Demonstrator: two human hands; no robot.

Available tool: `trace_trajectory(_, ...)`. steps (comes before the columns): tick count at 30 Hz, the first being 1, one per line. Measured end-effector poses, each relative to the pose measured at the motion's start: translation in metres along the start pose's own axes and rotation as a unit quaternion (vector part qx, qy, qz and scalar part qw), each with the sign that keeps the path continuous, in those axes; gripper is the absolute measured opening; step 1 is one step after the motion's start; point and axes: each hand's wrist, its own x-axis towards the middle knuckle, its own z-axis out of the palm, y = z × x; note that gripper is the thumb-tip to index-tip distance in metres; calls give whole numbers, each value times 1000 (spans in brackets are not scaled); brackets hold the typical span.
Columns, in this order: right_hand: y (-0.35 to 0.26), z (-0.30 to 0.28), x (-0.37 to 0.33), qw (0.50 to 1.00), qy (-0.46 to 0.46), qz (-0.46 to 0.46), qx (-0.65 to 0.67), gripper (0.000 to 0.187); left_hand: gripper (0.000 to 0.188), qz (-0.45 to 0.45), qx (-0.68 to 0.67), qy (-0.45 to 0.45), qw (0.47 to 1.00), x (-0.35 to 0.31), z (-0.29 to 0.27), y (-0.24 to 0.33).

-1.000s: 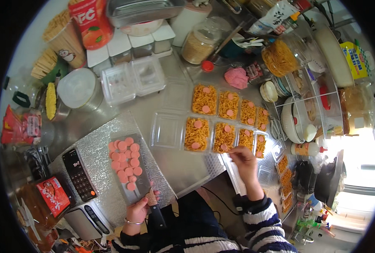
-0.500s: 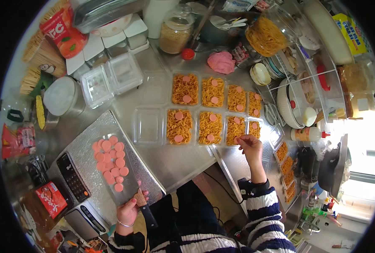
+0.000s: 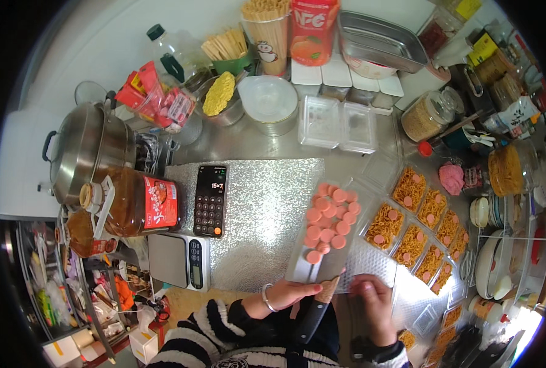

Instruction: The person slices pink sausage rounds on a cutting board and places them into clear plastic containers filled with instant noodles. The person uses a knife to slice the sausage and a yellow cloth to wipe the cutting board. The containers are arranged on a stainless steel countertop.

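Note:
My left hand is closed around a wide-bladed knife near where the blade meets its dark handle. Round pink sausage slices lie bunched on the flat blade, which is held level above the counter. Close to the right of the handle is my right hand, its fingers curled in; whether a slice is between them is hidden. On the right, clear plastic boxes of noodles stand in two rows, and the ones plainly visible carry sausage slices on top.
A silver foil mat bears a phone showing a calculator, with a kitchen scale at its near left corner. Open plastic boxes, a seed jar and a pink cloth sit behind. A large oil jug stands left.
The view has swung left, so the noodle boxes now appear farther right. My right hand has come back from a near noodle box to beside the knife. My left hand still holds the knife.

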Motion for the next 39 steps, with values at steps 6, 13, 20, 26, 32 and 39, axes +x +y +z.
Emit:
trace_trajectory(6,-1,52,4,980,-167,37,106,29,47,-124,30,69,989,2,-7,4)
trace_trajectory(13,0,77,3,971,-103,88,198,22,43,-11,100,59,993,-7,-3,32)
trace_trajectory(20,-11,49,-10,975,-34,51,214,23,77,172,753,413,482,-50,-74,103)
trace_trajectory(26,-17,23,-48,982,-19,7,188,25,96,124,735,495,447,-40,-158,116)
trace_trajectory(32,-9,-8,-101,979,5,-50,196,24,90,120,761,468,433,-35,-167,130)
trace_trajectory(39,27,-69,-196,968,66,-85,228,25,98,7,672,508,538,-24,-113,145)
